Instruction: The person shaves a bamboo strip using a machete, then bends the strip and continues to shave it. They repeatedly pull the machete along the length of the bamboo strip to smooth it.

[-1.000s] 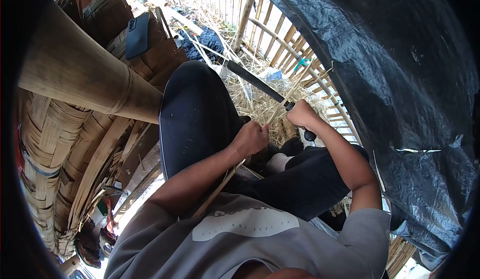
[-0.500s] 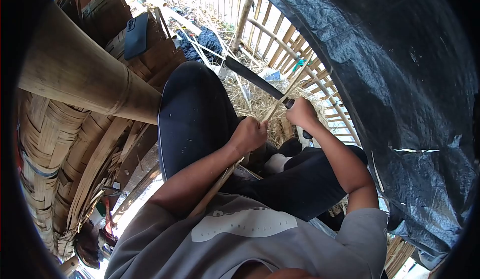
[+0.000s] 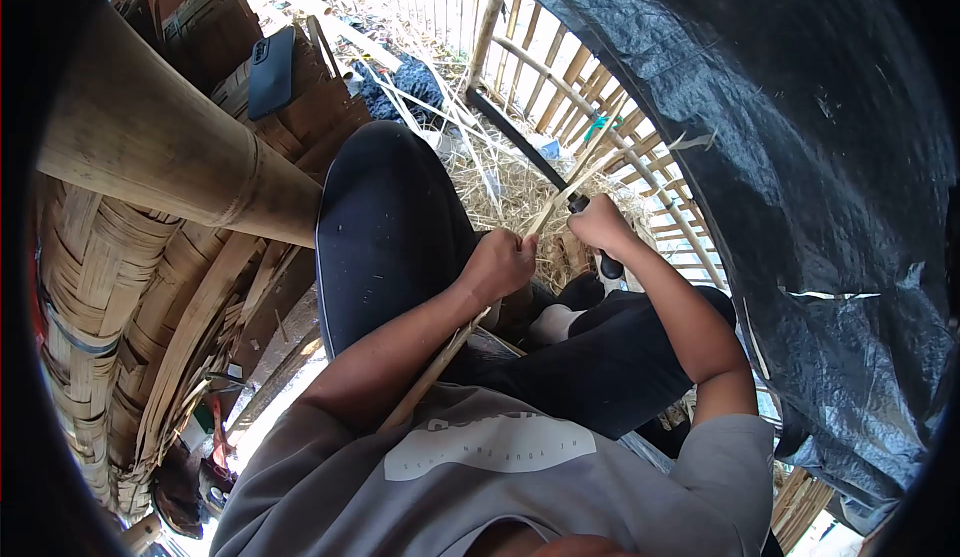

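Observation:
My left hand point(image 3: 502, 263) is closed round a pale bamboo strip point(image 3: 546, 213), whose lower part runs back under my forearm to my chest. My right hand point(image 3: 602, 227) grips the dark handle of a long knife point(image 3: 520, 143), its black blade pointing up and to the left. The blade's base lies against the strip, a little beyond my left hand. Past the knife, the strip's far end is split into thin slivers that spread to the upper right.
A thick bamboo pole point(image 3: 200, 142) comes in from the left beside my knee. Behind it a phone point(image 3: 272, 72) lies on brown wood. Black plastic sheeting point(image 3: 800, 187) hangs at the right, by a bamboo slat fence point(image 3: 560, 82). Straw and shavings point(image 3: 490, 172) cover the ground ahead.
The knife has turned, its tip swinging slightly up and right and its blade now looking narrower. A thin sliver now sticks out farther to the right from the strip's far end.

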The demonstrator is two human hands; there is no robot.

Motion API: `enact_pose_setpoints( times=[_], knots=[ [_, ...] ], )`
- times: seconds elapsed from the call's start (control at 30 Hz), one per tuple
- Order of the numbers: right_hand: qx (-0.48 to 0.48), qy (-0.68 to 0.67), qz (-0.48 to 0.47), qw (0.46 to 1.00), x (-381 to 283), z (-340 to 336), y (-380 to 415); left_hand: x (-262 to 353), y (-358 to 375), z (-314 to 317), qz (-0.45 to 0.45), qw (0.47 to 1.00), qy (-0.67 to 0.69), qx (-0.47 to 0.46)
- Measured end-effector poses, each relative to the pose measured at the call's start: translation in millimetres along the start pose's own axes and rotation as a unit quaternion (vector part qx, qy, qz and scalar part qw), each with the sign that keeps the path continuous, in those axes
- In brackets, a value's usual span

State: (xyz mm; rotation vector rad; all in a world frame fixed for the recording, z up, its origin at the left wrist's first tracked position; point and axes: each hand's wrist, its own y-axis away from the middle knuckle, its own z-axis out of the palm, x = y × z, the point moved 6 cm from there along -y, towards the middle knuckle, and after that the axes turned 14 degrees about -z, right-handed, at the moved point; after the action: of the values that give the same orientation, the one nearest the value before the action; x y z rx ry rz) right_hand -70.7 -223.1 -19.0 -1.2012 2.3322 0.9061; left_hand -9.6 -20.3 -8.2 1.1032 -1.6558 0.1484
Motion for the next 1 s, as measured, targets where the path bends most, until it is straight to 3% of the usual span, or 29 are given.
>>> enact_pose_setpoints(
  times=[0.13,0.27,0.37,0.5,0.53,0.63,0.73,0.87,1.0],
  knots=[
    [0.046,0.186,-0.114,0.975,-25,-6,11,-6,-1,3,-0.018,0.997,-0.069,-0.023],
    [-0.034,-0.031,-0.013,0.999,-17,10,15,-10,1,3,-0.059,0.995,-0.073,-0.041],
    [-0.117,-0.270,0.112,0.949,1,33,10,-13,-5,6,-0.030,0.998,-0.049,-0.020],
    [0.009,-0.083,0.003,0.996,-9,6,7,-6,-4,4,-0.031,0.999,-0.012,-0.004],
    [0.007,-0.012,-0.053,0.999,-11,2,3,-6,-4,3,-0.033,0.999,-0.009,-0.002],
    [-0.017,-0.001,-0.105,0.994,-22,-6,10,-10,-2,1,-0.021,1.000,0.000,0.000],
    [-0.107,-0.254,-0.046,0.960,-18,6,11,-14,-5,2,-0.044,0.999,0.004,-0.010],
    [-0.032,-0.177,0.034,0.983,-17,5,16,-10,-4,4,-0.036,0.999,-0.020,-0.014],
    [-0.011,-0.115,0.048,0.992,-7,8,8,-5,3,1,-0.069,0.995,-0.054,-0.055]
  ],
)
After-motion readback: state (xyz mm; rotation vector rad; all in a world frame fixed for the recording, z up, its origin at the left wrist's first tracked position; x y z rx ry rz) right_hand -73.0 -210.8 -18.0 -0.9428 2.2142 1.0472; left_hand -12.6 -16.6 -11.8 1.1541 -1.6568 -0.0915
